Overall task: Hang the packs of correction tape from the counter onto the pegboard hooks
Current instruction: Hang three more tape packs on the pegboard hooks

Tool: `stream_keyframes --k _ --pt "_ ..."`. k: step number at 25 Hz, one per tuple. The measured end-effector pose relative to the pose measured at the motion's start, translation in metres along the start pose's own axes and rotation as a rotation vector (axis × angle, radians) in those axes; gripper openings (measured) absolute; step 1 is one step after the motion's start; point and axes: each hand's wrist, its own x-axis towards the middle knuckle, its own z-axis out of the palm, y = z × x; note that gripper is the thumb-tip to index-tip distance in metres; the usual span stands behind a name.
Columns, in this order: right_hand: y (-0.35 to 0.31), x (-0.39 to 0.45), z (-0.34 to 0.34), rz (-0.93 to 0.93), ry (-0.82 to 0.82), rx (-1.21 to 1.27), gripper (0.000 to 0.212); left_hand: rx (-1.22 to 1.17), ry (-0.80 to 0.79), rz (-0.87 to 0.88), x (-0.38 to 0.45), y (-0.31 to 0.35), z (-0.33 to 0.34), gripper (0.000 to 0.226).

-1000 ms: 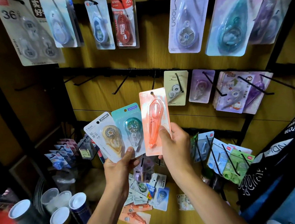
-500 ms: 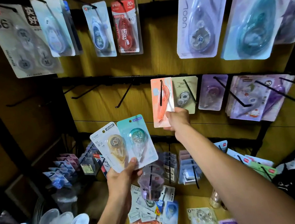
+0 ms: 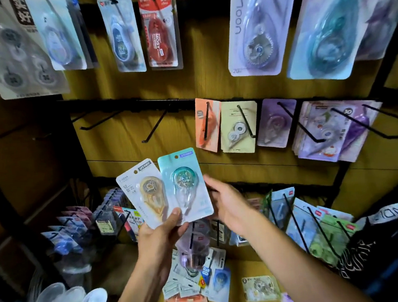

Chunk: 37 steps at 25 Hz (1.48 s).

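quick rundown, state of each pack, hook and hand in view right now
orange pack: hung on a middle-row hook
teal pack: held fanned in left hand
yellow pack: held in the left hand, partly under the teal pack
right hand: open, fingers at the teal pack's edge
bare hook: empty
counter packs: lying loose

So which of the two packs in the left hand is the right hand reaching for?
The teal pack; the right hand is at its edge, away from the yellow pack.

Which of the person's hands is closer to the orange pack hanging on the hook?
Right. The right hand is below the orange pack, fingers by the teal pack; the left hand is lower, farther left.
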Motion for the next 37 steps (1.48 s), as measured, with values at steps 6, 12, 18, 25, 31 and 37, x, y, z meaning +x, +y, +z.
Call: stream_keyframes --k 6,12,18,25,31,37 --pt "0.017 -0.071 -0.045 -0.171 0.089 -0.260 0.021 0.072 -0.142 -0.089 -0.037 -0.014 0.032 0.026" --pt "0.011 -0.137 -0.105 -0.298 0.251 -0.177 0.014 0.078 -0.070 -0.106 -0.064 -0.033 0.077 0.032" --pt "-0.009 -0.169 -0.143 -0.508 0.329 -0.222 0.011 0.118 -0.134 -0.024 -0.080 -0.044 0.110 0.022" --pt "-0.019 -0.173 -0.133 -0.513 0.365 -0.178 0.010 0.178 -0.193 0.016 -0.085 -0.043 0.112 0.017" --pt "-0.015 -0.171 -0.137 -0.535 0.470 -0.185 0.009 0.190 -0.197 0.001 -0.079 -0.045 0.109 0.019" --pt "-0.045 -0.106 -0.141 -0.371 0.539 -0.085 0.013 0.201 -0.225 -0.004 -0.070 -0.039 0.114 0.020"
